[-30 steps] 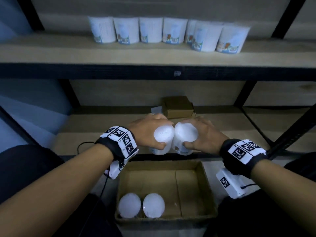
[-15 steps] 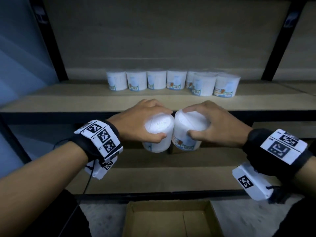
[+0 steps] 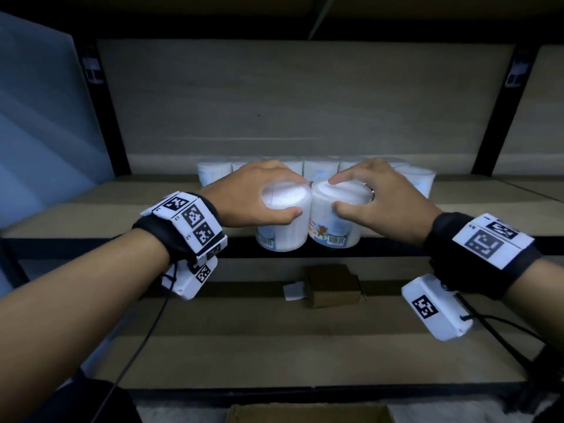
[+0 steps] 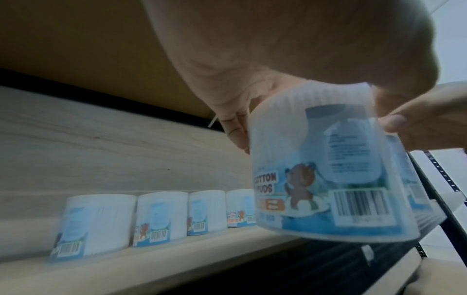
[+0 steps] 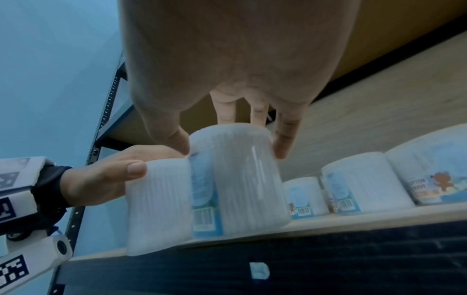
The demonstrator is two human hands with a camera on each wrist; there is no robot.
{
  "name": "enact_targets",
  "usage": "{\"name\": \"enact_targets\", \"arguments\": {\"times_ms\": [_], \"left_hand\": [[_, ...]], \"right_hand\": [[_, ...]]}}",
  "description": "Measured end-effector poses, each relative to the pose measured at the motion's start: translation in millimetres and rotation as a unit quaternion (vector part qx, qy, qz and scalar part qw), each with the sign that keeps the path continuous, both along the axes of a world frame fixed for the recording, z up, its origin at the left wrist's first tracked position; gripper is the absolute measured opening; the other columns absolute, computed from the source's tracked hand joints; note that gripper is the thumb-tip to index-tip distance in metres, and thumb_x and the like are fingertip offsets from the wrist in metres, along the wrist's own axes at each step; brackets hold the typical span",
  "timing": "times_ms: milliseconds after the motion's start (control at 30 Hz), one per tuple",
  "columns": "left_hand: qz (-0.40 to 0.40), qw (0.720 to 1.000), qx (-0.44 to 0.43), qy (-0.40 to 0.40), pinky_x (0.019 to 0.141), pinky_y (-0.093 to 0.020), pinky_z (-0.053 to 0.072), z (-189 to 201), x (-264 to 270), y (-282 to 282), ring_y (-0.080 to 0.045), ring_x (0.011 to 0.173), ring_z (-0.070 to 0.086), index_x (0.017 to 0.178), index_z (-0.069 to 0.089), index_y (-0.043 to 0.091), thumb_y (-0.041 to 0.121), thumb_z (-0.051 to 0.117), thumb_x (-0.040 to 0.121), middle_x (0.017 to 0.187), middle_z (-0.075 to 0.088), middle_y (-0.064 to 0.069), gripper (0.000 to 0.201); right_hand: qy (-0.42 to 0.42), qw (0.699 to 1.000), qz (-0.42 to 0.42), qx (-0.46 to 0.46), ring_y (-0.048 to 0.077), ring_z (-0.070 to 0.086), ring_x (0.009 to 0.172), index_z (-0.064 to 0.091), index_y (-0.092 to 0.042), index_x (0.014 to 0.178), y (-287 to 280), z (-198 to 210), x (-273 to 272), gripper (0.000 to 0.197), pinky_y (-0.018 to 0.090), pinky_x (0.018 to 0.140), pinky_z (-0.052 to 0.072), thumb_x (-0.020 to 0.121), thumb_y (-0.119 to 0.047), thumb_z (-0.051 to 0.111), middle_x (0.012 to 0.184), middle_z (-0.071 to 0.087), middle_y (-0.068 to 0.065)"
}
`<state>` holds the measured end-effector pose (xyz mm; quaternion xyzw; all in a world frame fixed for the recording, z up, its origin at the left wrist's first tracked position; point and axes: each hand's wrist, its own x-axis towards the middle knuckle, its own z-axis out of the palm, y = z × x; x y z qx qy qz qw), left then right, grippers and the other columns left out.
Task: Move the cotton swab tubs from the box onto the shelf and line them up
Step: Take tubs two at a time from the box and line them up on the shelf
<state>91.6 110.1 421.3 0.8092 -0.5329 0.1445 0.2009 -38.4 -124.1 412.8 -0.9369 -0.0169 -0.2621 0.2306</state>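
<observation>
At the shelf (image 3: pixel 457 206) edge, my left hand (image 3: pixel 256 196) and right hand (image 3: pixel 378 196) each gripped a tub (image 3: pixel 283 221) from above, fingers curled round the lid, sides touching, probably to set both down together before the row (image 3: pixel 320 170).

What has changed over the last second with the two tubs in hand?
Both hands lifted their cotton swab tubs from just above the box to the upper shelf edge. Left hand still grips the left tub, right hand the right tub; the shelf row is unchanged.

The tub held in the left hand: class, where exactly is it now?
In the head view, the tub hangs centre-frame in the left hand, touching the right hand's tub, at the shelf's front edge.
</observation>
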Motion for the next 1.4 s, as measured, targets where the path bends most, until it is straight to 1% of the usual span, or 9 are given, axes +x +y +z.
{"name": "enact_targets", "arguments": {"times_ms": [100, 167, 300, 433, 700, 800, 967, 1133, 1400], "left_hand": [[0.003, 1.000, -0.010, 0.011, 0.102, -0.018, 0.037, -2.2, 8.7, -5.2, 0.002, 0.119, 0.049, 0.129, 0.059, 0.042, 0.053, 0.068, 0.085, 0.126, 0.056, 0.021, 0.045], [0.011, 1.000, -0.019, 0.020, 0.102, -0.019, 0.039, -4.8, 14.5, -8.9, 0.002, 0.117, 0.051, 0.125, 0.061, 0.041, 0.051, 0.068, 0.086, 0.124, 0.056, 0.021, 0.042], [0.028, 0.998, -0.039, 0.043, 0.103, -0.030, 0.044, -7.6, 24.2, -15.5, -0.002, 0.115, 0.054, 0.117, 0.062, 0.040, 0.060, 0.064, 0.079, 0.121, 0.057, 0.020, 0.043], [0.029, 0.997, -0.057, 0.049, 0.102, -0.033, 0.045, -12.1, 30.2, -20.1, -0.004, 0.112, 0.055, 0.113, 0.063, 0.038, 0.056, 0.065, 0.081, 0.118, 0.059, 0.017, 0.037], [0.040, 0.997, -0.060, 0.039, 0.098, -0.026, 0.044, -13.1, 29.2, -18.5, -0.002, 0.110, 0.053, 0.114, 0.062, 0.038, 0.053, 0.066, 0.086, 0.117, 0.058, 0.019, 0.032], [0.042, 0.997, -0.055, 0.023, 0.092, -0.023, 0.042, -8.4, 23.0, -16.3, -0.004, 0.109, 0.053, 0.114, 0.063, 0.037, 0.051, 0.065, 0.088, 0.117, 0.059, 0.018, 0.030], [0.051, 0.998, -0.025, -0.006, 0.079, -0.018, 0.043, 0.6, 13.9, -10.6, -0.002, 0.101, 0.057, 0.104, 0.068, 0.034, 0.045, 0.062, 0.092, 0.107, 0.065, 0.018, 0.018], [0.055, 0.998, -0.009, -0.009, 0.080, -0.030, 0.054, 8.2, 9.4, -6.8, 0.000, 0.094, 0.061, 0.099, 0.070, 0.035, 0.043, 0.062, 0.091, 0.100, 0.067, 0.019, 0.014], [0.042, 0.999, -0.019, 0.005, 0.083, -0.032, 0.057, 10.5, 18.3, -8.3, 0.000, 0.091, 0.064, 0.099, 0.074, 0.033, 0.039, 0.067, 0.092, 0.096, 0.070, 0.020, 0.011]], "right_hand": [[-0.026, 0.999, -0.014, 0.018, 0.003, 0.044, 0.113, 0.067, -0.037, 0.116, 1.7, -5.8, 12.8, 0.037, 0.021, 0.101, 0.036, 0.079, -0.038, 0.074, 0.125, 0.047, -0.005], [-0.032, 0.999, -0.022, 0.023, 0.002, 0.043, 0.111, 0.067, -0.036, 0.114, 1.3, -9.7, 19.2, 0.034, 0.018, 0.097, 0.032, 0.081, -0.036, 0.074, 0.122, 0.046, -0.005], [-0.031, 0.998, -0.034, 0.032, 0.004, 0.042, 0.109, 0.064, -0.036, 0.114, -0.4, -13.4, 26.4, 0.033, 0.020, 0.093, 0.033, 0.082, -0.037, 0.072, 0.122, 0.045, -0.005], [-0.034, 0.998, -0.036, 0.035, 0.005, 0.043, 0.107, 0.064, -0.037, 0.113, -2.5, -14.2, 28.7, 0.032, 0.022, 0.092, 0.037, 0.082, -0.037, 0.071, 0.121, 0.045, -0.005], [-0.029, 0.999, -0.039, 0.015, 0.009, 0.046, 0.109, 0.061, -0.039, 0.114, -5.6, -14.5, 25.8, 0.034, 0.023, 0.090, 0.039, 0.082, -0.045, 0.071, 0.124, 0.047, -0.004], [-0.033, 0.998, -0.040, -0.031, 0.012, 0.048, 0.115, 0.060, -0.041, 0.113, -5.7, -9.3, 19.8, 0.032, 0.025, 0.092, 0.040, 0.084, -0.043, 0.071, 0.125, 0.050, -0.005], [-0.058, 0.991, -0.044, -0.117, 0.011, 0.054, 0.101, 0.068, -0.037, 0.109, -0.4, -0.9, 8.6, 0.021, 0.032, 0.087, 0.048, 0.089, -0.028, 0.068, 0.111, 0.058, -0.007], [-0.056, 0.988, -0.041, -0.142, 0.009, 0.057, 0.091, 0.072, -0.036, 0.102, 0.9, 2.1, 6.3, 0.020, 0.033, 0.081, 0.051, 0.091, -0.022, 0.063, 0.097, 0.063, -0.013], [-0.051, 0.987, -0.041, -0.144, 0.006, 0.055, 0.083, 0.072, -0.038, 0.097, -7.3, 2.9, 19.3, 0.019, 0.025, 0.073, 0.044, 0.092, -0.021, 0.065, 0.090, 0.056, -0.017]]}}
